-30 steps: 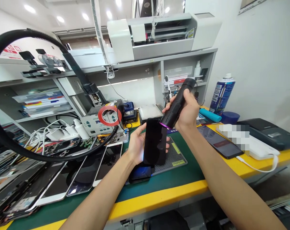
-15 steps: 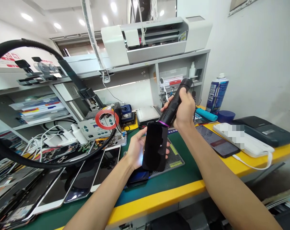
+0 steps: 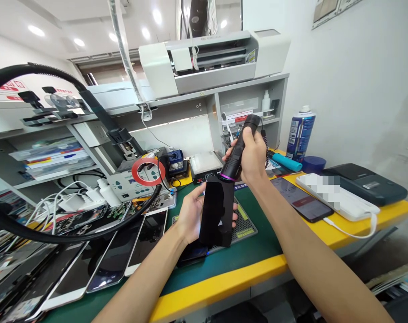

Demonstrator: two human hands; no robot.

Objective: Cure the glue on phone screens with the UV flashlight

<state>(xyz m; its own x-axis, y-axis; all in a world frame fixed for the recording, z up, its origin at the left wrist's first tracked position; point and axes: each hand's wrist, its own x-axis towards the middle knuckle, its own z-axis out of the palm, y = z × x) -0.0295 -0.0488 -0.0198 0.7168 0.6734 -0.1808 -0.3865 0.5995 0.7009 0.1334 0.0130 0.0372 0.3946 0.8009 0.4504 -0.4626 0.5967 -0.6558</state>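
From my remote seat I see a white phone (image 3: 147, 242) on the counter (image 3: 224, 285), then my left hand (image 3: 191, 215) gripping a black phone (image 3: 217, 215) above it, and a flashlight (image 3: 235, 158), purple-rimmed, angled down near that phone's top, clasped in my right hand (image 3: 253, 156).

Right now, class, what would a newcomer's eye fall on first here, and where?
Probably the black flashlight near the middle, in the right hand, its purple-rimmed end tilted down toward the dark phone in the left hand. Next, the black hose looping at left, and the red ring before the pale box.
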